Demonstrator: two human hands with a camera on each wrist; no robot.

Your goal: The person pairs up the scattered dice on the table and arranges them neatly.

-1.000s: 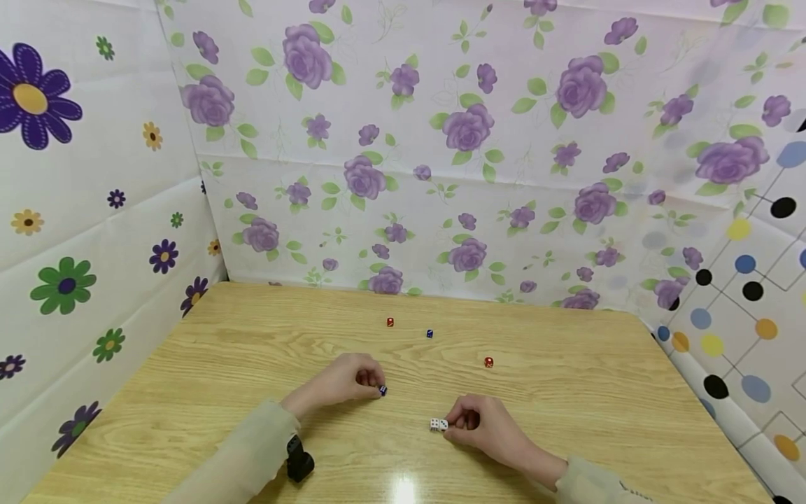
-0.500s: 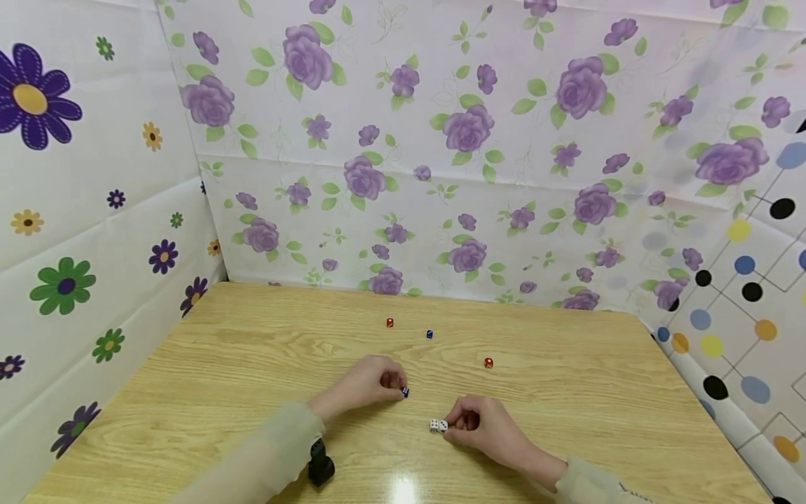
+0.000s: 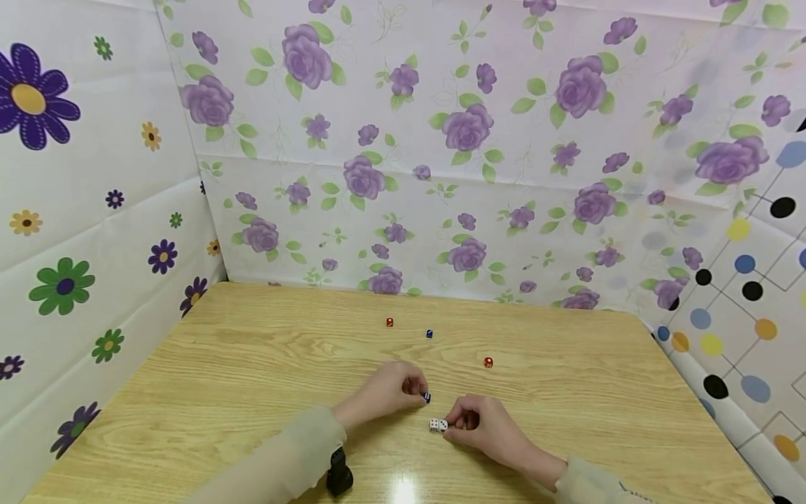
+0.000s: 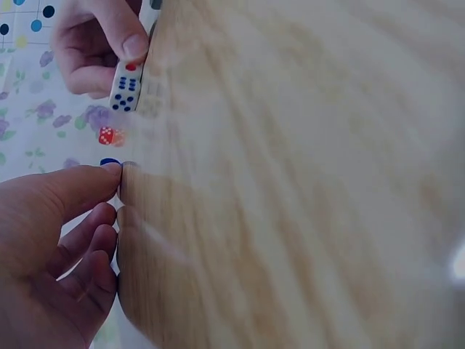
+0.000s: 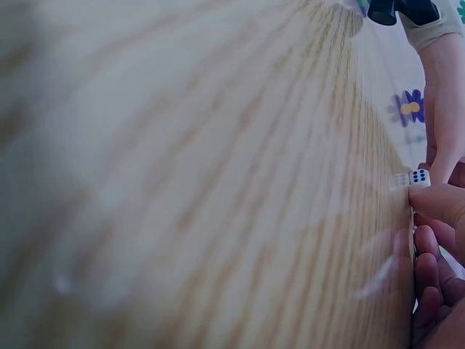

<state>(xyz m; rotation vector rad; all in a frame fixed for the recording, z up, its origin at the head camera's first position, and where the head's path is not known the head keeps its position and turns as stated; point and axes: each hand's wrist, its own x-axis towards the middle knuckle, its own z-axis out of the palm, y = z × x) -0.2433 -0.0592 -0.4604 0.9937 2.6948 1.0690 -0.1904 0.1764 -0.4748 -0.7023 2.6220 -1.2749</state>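
In the head view my left hand (image 3: 387,392) pinches a dark blue die (image 3: 427,397) between thumb and fingertips, low over the tabletop. In the left wrist view the thumb hides most of that blue die (image 4: 110,161). To its right, my right hand (image 3: 491,428) pinches a white die (image 3: 443,425) on the table. A second white die (image 3: 434,425) sits against the first one's left side. The blue die is a short way behind this white pair, apart from it. In the right wrist view one white die (image 5: 420,177) shows beyond the thumb.
Farther back on the wooden table (image 3: 264,329) lie a red die (image 3: 390,323), another blue die (image 3: 429,334) and a second red die (image 3: 488,362). A black device (image 3: 339,474) is strapped at the left wrist. Flowered cloth (image 3: 415,210) hangs behind the table.
My left hand has moved right and slightly nearer to me with the blue die, toward the white pair. The right hand and both white dice have stayed in place.
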